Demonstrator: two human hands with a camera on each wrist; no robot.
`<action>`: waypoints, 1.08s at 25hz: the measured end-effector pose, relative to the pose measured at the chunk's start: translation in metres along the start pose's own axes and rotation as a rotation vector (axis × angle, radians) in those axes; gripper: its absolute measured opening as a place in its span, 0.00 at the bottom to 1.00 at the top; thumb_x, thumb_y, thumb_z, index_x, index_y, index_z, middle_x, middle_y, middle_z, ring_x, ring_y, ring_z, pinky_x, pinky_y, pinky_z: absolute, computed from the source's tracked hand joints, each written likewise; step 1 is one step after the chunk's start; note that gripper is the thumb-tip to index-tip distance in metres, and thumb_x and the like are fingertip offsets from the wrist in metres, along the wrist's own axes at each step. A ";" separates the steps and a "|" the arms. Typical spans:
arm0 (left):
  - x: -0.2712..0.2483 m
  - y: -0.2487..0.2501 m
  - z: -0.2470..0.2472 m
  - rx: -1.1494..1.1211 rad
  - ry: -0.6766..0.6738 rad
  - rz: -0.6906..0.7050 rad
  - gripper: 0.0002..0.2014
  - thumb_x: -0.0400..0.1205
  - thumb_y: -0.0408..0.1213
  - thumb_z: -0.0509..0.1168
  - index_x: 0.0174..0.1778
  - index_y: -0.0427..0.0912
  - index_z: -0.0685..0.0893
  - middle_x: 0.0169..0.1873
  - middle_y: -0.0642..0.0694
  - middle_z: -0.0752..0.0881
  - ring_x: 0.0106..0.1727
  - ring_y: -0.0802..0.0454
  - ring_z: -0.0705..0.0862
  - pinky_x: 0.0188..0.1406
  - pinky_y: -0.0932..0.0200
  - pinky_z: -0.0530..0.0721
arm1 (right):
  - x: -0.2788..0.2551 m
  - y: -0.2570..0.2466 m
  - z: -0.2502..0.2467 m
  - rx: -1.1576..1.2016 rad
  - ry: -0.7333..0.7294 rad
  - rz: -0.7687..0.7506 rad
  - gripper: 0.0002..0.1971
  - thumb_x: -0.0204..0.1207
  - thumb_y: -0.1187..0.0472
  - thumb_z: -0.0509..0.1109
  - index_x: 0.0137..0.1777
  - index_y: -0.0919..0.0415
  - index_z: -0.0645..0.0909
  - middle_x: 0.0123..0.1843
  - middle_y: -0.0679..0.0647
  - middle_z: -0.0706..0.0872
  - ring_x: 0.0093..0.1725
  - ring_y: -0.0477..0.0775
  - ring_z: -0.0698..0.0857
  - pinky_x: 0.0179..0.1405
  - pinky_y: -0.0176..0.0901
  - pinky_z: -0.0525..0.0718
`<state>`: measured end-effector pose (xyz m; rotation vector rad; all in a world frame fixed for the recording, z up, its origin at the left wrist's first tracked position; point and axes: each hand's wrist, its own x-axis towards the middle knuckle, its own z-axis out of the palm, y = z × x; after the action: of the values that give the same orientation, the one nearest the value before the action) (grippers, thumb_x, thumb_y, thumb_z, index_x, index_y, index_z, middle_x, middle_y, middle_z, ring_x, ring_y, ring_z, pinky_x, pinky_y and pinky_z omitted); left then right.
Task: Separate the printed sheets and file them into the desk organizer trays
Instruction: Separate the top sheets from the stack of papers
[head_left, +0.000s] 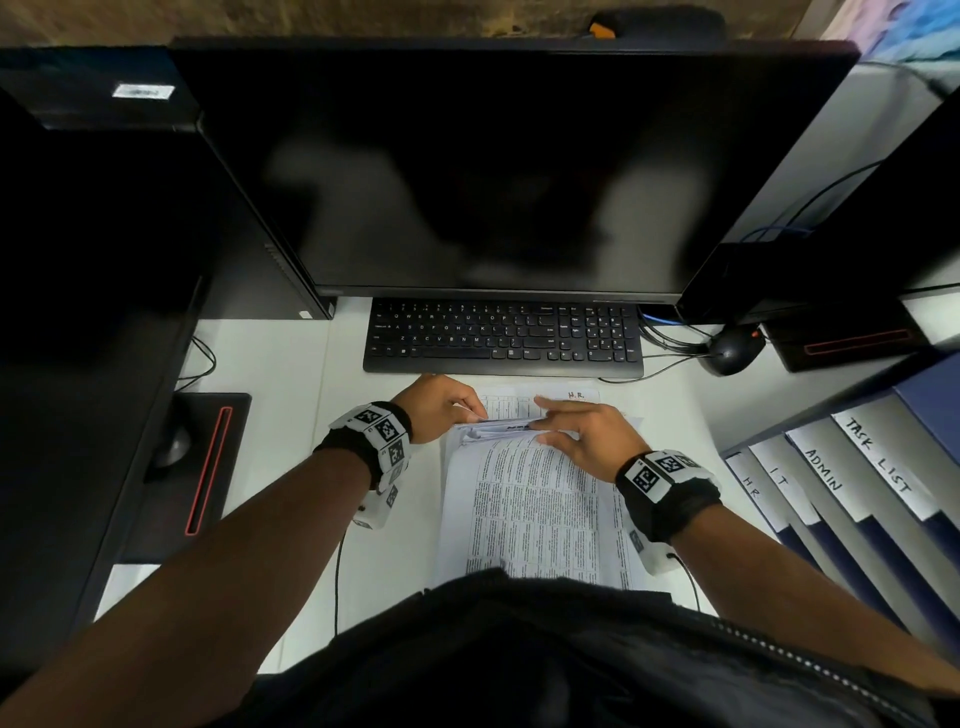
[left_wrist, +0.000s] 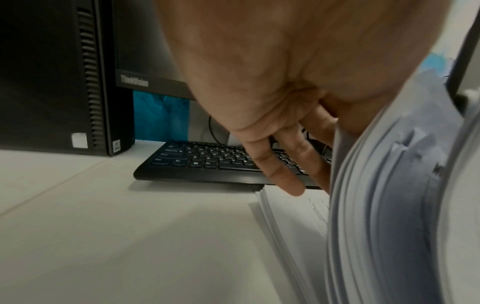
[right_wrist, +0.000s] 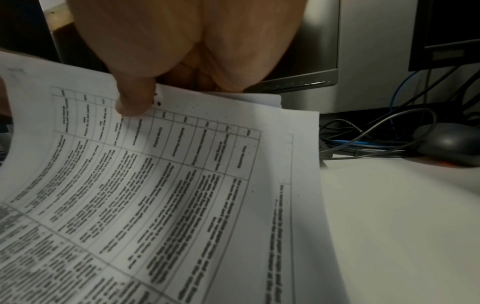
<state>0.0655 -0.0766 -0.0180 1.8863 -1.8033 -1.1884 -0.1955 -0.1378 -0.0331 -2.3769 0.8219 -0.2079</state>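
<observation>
A stack of printed sheets (head_left: 535, 509) lies on the white desk just before the keyboard. Its far ends are lifted and curled back toward me. My left hand (head_left: 441, 410) pinches the raised edge at its left corner; in the left wrist view its fingers (left_wrist: 285, 164) reach behind the fanned sheets (left_wrist: 376, 205). My right hand (head_left: 587, 436) holds the same edge from the right. Its thumb (right_wrist: 135, 100) presses on the top page (right_wrist: 182, 185), a printed table, with the fingers hidden behind. A flat sheet marked "H.R." (head_left: 550, 402) shows beneath. The blue desk organizer (head_left: 852, 478), labelled HR, IT, ADMIN, TASK LIST, stands at right.
A black keyboard (head_left: 501, 338) and a large dark monitor (head_left: 493, 171) stand behind the papers. A mouse (head_left: 730, 353) with tangled cables sits at back right. A second mouse on a black pad (head_left: 174, 447) is at left, a PC tower (left_wrist: 52, 82) beyond it.
</observation>
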 end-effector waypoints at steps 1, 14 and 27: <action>0.000 0.002 -0.001 -0.021 -0.011 0.011 0.07 0.81 0.36 0.66 0.46 0.45 0.91 0.45 0.52 0.90 0.44 0.67 0.84 0.49 0.75 0.77 | 0.001 -0.001 -0.001 -0.007 -0.012 0.008 0.12 0.78 0.52 0.69 0.59 0.50 0.86 0.67 0.48 0.82 0.60 0.49 0.84 0.64 0.46 0.79; 0.020 -0.028 0.017 0.107 0.126 -0.231 0.19 0.83 0.38 0.63 0.71 0.41 0.76 0.66 0.46 0.72 0.70 0.48 0.71 0.74 0.57 0.66 | -0.001 -0.002 -0.004 0.003 -0.004 0.012 0.13 0.79 0.50 0.67 0.59 0.49 0.86 0.62 0.47 0.86 0.60 0.48 0.83 0.64 0.36 0.72; 0.010 -0.005 0.009 -0.063 0.214 -0.132 0.09 0.77 0.20 0.67 0.45 0.38 0.85 0.41 0.43 0.86 0.45 0.51 0.89 0.35 0.75 0.79 | -0.001 -0.002 -0.005 0.027 -0.026 0.018 0.12 0.78 0.52 0.69 0.59 0.48 0.85 0.62 0.48 0.86 0.60 0.50 0.83 0.65 0.46 0.77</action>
<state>0.0615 -0.0818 -0.0314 2.0362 -1.5335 -1.0263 -0.1966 -0.1386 -0.0280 -2.3409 0.8226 -0.1789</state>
